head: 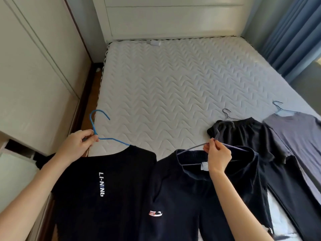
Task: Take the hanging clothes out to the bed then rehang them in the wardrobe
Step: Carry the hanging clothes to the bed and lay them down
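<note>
While you stand at the foot of the bed, both arms reach forward over the clothes.
Left hand: your left hand (pixel 79 142) is pinched around the neck of the blue hanger (pixel 100 131), just under its hook, palm turned down.
Blue hanger: it carries the black shirt (pixel 97 188), which is spread at the near left edge of the bed (pixel 165 87).
Right hand: your right hand (pixel 218 156) grips the grey hanger (pixel 194 147) at its neck with fingertips, wrist bent down.
Grey hanger: it sits in the waistband of the dark trousers (pixel 187 197), just beside the shirt.
To the right: black shorts (pixel 243 134) and a grey shirt (pixel 295 136) lie flat on their own hangers, overlapping slightly.
To the left: the pale wardrobe (pixel 34 75) stands close alongside the bed.
Far right: blue curtains (pixel 291 32) hang by the headboard end.
</note>
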